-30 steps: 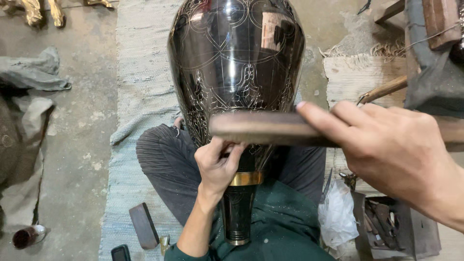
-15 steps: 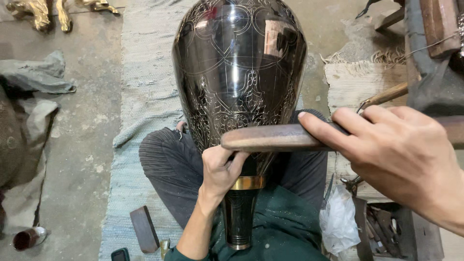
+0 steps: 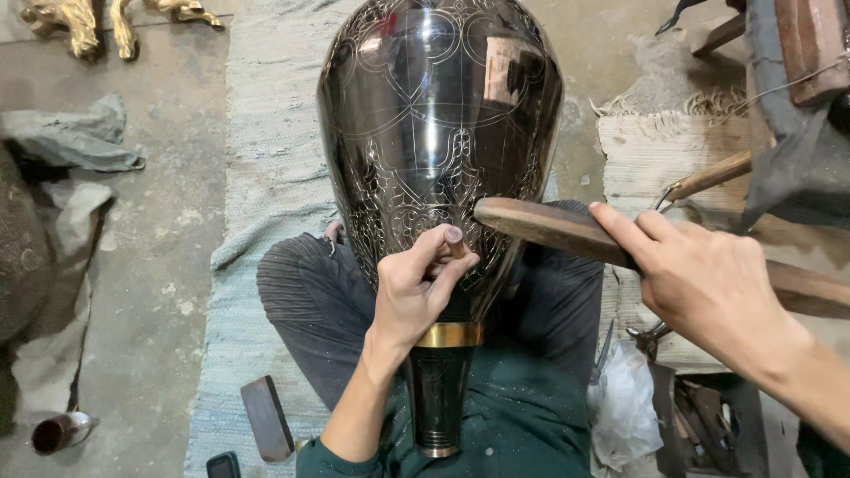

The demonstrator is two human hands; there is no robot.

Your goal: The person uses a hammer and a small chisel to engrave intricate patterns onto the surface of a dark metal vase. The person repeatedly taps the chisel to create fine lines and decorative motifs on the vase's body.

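Far left of the hands: a crumpled grey cloth [image 3: 75,142] lies on the bare floor, well apart from both hands. A small dark tube [image 3: 60,432] lies lower down, near the corner.
Below the left hand: a flat dark block [image 3: 267,418] lies on the blue-grey mat [image 3: 266,133], beside the person's knee.
Left hand: the left hand [image 3: 414,288] is closed tight around a small chisel [image 3: 454,241]. The chisel's tip touches the vase.
Vase: the big shiny black vase [image 3: 438,133] lies across the person's lap, with its fat end away from the body. Thin line patterns cover it. Its thin neck, with 1 gold band [image 3: 450,335], points toward the person, just under the left hand.
Between the hands: the wooden mallet [image 3: 549,228] has its end just beside the chisel's top.
Right hand: the right hand [image 3: 708,288] is wrapped around the mallet's handle. The 2 hands are apart.
Below the right hand: a clear plastic bag [image 3: 624,407] and a box of metal tools [image 3: 699,416].
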